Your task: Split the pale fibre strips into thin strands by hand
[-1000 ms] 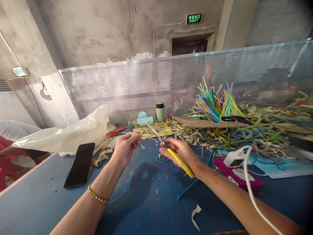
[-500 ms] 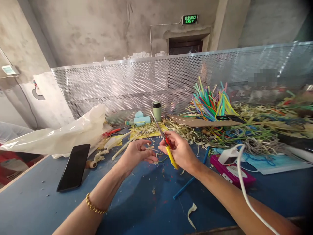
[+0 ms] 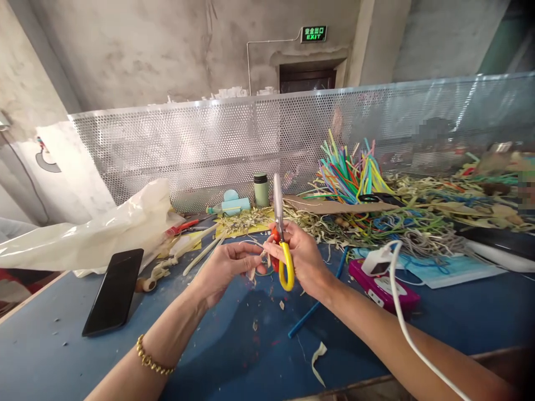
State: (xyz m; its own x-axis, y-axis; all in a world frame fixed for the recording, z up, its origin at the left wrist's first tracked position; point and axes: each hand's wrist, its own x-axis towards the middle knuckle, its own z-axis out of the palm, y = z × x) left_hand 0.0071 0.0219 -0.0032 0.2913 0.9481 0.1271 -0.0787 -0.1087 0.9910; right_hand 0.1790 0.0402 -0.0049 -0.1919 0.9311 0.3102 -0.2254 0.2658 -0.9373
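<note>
Beside the scissors (image 3: 278,195) held in the right hand (image 3: 307,262), the left hand (image 3: 228,270), grip narrow, seemingly works a pale strip (image 3: 252,274); next move calls for steady pinching.

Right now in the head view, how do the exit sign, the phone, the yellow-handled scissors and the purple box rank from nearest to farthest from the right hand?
From the right hand:
1. Yellow-handled scissors: in its grip.
2. Purple box: on the table, to its right.
3. Phone: across to the left.
4. Exit sign: on the wall behind the mesh.
</note>
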